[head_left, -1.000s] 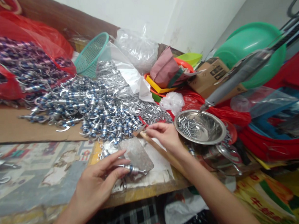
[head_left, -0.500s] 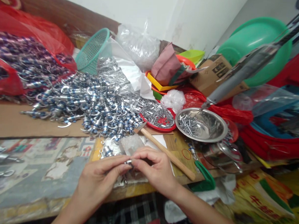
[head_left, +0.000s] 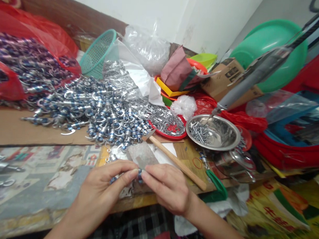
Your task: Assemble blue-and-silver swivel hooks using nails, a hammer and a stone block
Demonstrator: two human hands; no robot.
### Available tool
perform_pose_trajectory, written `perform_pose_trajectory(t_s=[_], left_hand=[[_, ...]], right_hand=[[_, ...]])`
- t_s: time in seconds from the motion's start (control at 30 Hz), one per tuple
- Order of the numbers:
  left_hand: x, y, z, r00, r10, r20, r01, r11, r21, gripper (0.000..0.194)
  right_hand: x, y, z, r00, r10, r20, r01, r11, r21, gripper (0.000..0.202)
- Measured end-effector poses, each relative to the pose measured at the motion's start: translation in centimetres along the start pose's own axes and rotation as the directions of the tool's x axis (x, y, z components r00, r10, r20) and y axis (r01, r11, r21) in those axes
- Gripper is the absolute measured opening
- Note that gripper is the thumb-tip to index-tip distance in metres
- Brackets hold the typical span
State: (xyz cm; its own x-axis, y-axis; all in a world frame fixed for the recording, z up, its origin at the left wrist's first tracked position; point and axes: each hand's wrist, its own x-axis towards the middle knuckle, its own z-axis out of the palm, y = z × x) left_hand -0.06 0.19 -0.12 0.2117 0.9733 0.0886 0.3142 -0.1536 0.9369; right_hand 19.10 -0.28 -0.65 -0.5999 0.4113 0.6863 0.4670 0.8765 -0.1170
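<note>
A small blue and silver metal part [head_left: 140, 176] is pinched between the fingertips of both hands, close to the table's front edge. My left hand [head_left: 104, 187] grips it from the left, and my right hand [head_left: 170, 186] from the right; the fingers hide much of it. Just behind them lies a grey block [head_left: 141, 154]. A hammer [head_left: 179, 163] with a wooden handle slants past my right hand. Beyond is a large heap of blue and silver metal parts [head_left: 97, 108].
A red tray [head_left: 185, 134] of small metal pieces and a steel bowl [head_left: 227, 135] with pins stand behind to the right. A grey tool [head_left: 244, 86] hangs above the bowl. A green-handled item [head_left: 220, 188] lies at the right front edge.
Both hands have shifted slightly, and my right fingers have closed more tightly together. The blue band of the held part now shows between the fingertips.
</note>
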Motion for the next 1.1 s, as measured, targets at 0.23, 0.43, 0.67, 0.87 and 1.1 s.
perform_pose_trajectory(t_s=[0.23,0.43,0.67,0.87,1.1], left_hand=[[-0.7,-1.0,0.6,0.976,-0.214,0.033,0.215,0.941,-0.262,0.043],[0.2,-2.0,0.8,0.955,-0.258,0.146,0.296,0.860,-0.416,0.068],[1.4,-1.5,0.4,0.911,-0.264,0.316,0.395,0.777,-0.490,0.071],[2.4,-2.2,-0.1,0.887,-0.303,0.348,0.454,0.709,-0.540,0.082],[2.4,-2.4,0.0,0.895,-0.279,0.348,0.438,0.692,-0.573,0.079]], right_hand=[[0.5,-1.4,0.2,0.896,0.436,0.090,-0.441,0.843,0.308,0.018],[1.3,9.1,-1.4,0.669,0.721,0.181,-0.584,0.660,-0.473,0.033],[1.6,17.5,0.0,0.511,0.781,0.359,-0.505,0.610,-0.610,0.026],[2.6,16.8,-0.4,0.552,0.763,0.337,-0.576,0.641,-0.508,0.023],[2.7,5.6,0.0,0.766,0.601,0.229,-0.629,0.775,0.069,0.014]])
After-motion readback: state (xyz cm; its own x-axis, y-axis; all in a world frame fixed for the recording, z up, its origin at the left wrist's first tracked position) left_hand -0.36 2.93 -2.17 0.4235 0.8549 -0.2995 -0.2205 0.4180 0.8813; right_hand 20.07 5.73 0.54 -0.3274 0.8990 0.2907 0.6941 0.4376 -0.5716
